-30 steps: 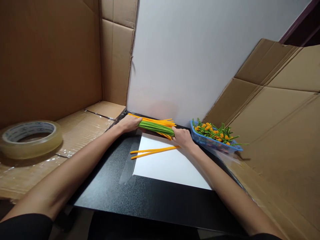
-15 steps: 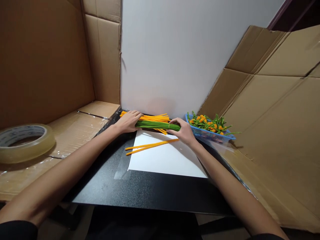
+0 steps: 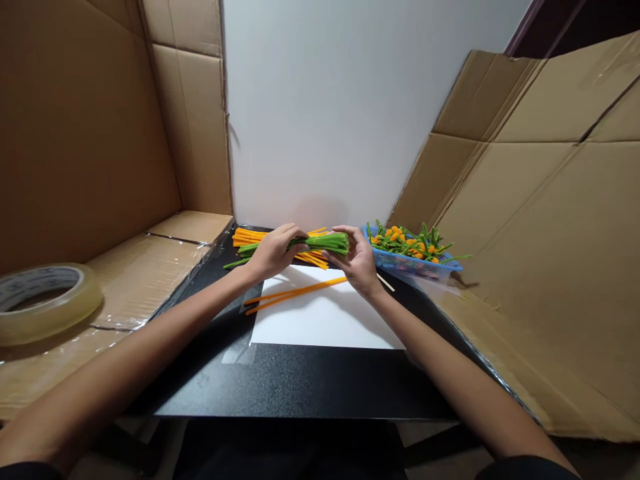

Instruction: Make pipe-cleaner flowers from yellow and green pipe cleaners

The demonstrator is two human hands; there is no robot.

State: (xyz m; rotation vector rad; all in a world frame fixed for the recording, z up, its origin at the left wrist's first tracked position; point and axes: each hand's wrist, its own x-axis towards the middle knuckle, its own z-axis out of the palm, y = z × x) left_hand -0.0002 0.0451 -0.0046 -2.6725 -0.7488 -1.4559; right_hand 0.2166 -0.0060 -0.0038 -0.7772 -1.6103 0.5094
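Note:
My left hand (image 3: 273,252) is wrapped round a bundle of green pipe cleaners (image 3: 320,241), lifted a little above the black table (image 3: 300,380). My right hand (image 3: 354,259) cups the bundle's right end, fingers curved against it. Behind the bundle lies a pile of orange pipe cleaners (image 3: 247,235) by the white wall. Two loose orange pipe cleaners (image 3: 295,294) lie on a white sheet of paper (image 3: 327,320) just below my hands.
A blue basket (image 3: 415,267) with several green-and-orange pipe cleaner flowers stands right of my right hand. A roll of clear tape (image 3: 43,300) sits on the cardboard at far left. Cardboard panels (image 3: 550,220) wall both sides.
Both hands closed in along the green bundle and raised it off the orange pile, toward me. The camera view shifted slightly right and down.

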